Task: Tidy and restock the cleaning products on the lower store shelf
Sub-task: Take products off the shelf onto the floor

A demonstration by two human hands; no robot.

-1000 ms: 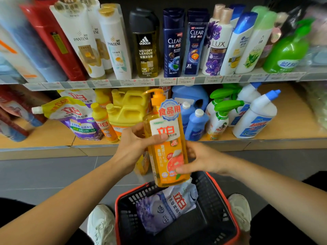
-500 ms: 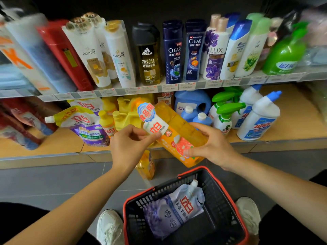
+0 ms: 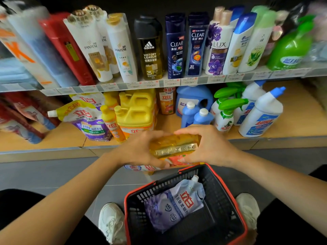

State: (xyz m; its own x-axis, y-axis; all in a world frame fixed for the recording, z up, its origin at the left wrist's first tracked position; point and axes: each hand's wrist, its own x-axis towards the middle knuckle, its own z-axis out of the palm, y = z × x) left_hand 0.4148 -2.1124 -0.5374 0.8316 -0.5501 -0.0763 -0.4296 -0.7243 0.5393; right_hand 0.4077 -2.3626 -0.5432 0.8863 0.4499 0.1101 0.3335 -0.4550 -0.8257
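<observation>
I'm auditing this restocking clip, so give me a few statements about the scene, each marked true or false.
1. The left hand and the right hand both grip the orange bottle. True.
2. The orange bottle is held upright. False: it lies sideways between the hands.
3. A refill pouch lies in the basket. True.
4. The green sprayers lie in the basket. False: they stand on the lower shelf.
</observation>
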